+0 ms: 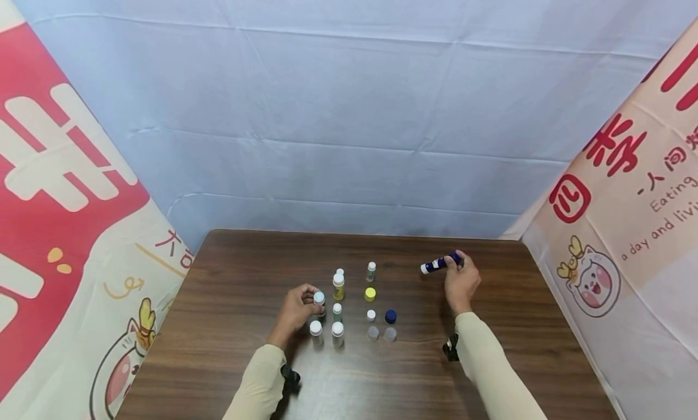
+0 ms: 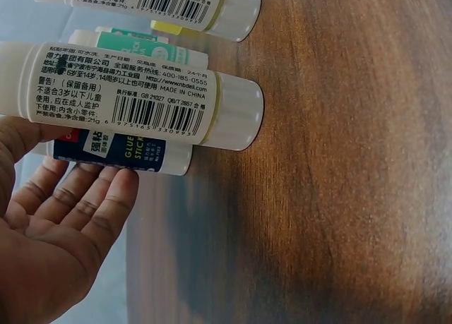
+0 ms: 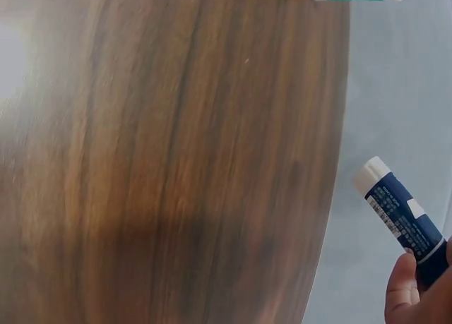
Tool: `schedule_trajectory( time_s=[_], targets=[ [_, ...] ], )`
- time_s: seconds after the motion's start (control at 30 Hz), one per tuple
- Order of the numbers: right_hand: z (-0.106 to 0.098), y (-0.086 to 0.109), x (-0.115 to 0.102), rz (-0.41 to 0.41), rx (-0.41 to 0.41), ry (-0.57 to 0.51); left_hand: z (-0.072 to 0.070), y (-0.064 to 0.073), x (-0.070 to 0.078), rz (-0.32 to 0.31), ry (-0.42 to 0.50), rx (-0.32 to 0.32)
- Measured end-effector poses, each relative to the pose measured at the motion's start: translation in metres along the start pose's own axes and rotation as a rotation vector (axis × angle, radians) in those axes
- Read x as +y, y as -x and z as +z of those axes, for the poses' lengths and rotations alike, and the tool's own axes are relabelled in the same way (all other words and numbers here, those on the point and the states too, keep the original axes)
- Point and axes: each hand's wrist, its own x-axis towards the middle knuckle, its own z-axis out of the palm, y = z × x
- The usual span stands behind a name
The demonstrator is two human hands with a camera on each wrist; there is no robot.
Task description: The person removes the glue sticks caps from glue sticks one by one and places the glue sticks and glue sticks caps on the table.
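Observation:
My left hand (image 1: 297, 312) holds a navy glue stick (image 2: 116, 153) between thumb and fingers, among a cluster of upright white-capped sticks. In the left wrist view, a white-labelled glue stick (image 2: 141, 94) stands in front of it and hides part of the thumb. Farther right, my right hand (image 1: 462, 283) grips another navy glue stick (image 1: 440, 263) by one end, tilted, its white end pointing left. That stick shows only partly in the right wrist view, beside the thumb (image 3: 402, 285).
Around the left hand stand a green-labelled stick (image 1: 337, 314), a yellow-labelled stick (image 1: 339, 288) and several others. To their right are a lone small stick (image 1: 371, 271), a yellow cap (image 1: 370, 294), a white cap (image 1: 371, 315), a blue cap (image 1: 391, 316) and two translucent caps (image 1: 389, 334).

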Motion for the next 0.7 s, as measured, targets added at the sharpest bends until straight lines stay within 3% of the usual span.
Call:
schedule_trajectory(
  time_s=[0.27,0.53,0.7],
  targets=[
    [-0.003,0.002,-0.009,0.128,0.003,-0.104,0.0,-0.001,-0.001,0.003,-0.011,0.003],
    [-0.006,0.004,-0.01,0.15,-0.003,-0.126,0.0,0.0,0.0,0.01,-0.018,-0.009],
    [-0.007,0.007,-0.013,0.197,-0.034,-0.273,0.0,0.001,0.001,0.007,0.006,-0.012]
  ],
)
